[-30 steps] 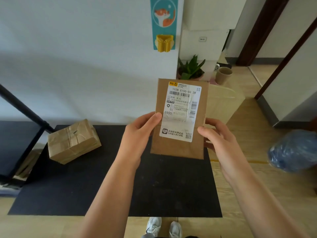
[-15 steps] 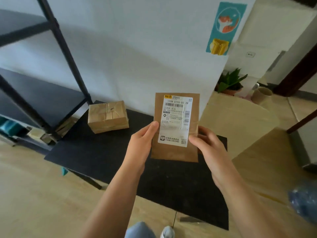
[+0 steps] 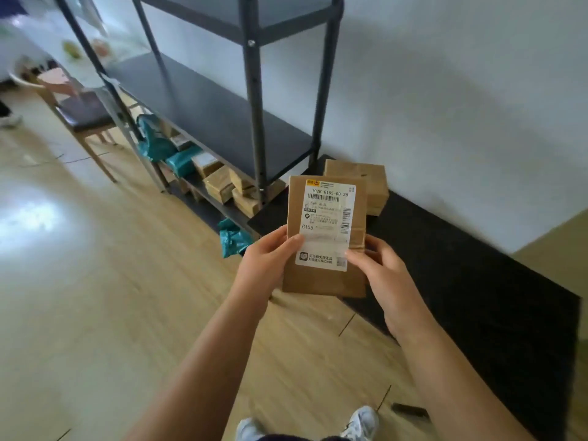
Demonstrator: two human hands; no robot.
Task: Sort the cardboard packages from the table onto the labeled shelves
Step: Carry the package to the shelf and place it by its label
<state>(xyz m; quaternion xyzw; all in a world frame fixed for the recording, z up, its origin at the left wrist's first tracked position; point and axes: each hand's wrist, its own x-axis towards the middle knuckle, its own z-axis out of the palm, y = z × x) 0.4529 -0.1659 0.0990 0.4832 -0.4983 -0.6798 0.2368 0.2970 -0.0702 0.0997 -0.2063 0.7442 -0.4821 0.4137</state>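
I hold a flat brown cardboard package (image 3: pixel 321 283) upright in front of me, its white shipping label facing me. My left hand (image 3: pixel 265 261) grips its left edge and my right hand (image 3: pixel 380 272) grips its right edge. Behind it a second brown cardboard package (image 3: pixel 374 183) lies on the low black table (image 3: pixel 477 275), partly hidden by the held one. The dark metal shelf rack (image 3: pixel 254 100) stands to the left of the table against the white wall, with an empty dark shelf at mid height.
The rack's bottom shelf holds several brown boxes (image 3: pixel 219 186) and teal mailer bags (image 3: pixel 159 144); another teal bag (image 3: pixel 234 238) lies by the table corner. A wooden chair (image 3: pixel 84 113) stands at far left. My shoes (image 3: pixel 361 423) show on the wooden floor.
My view has swung left from the table toward the shelf rack, which now fills the upper left. Both hands keep the same hold on the labelled package.
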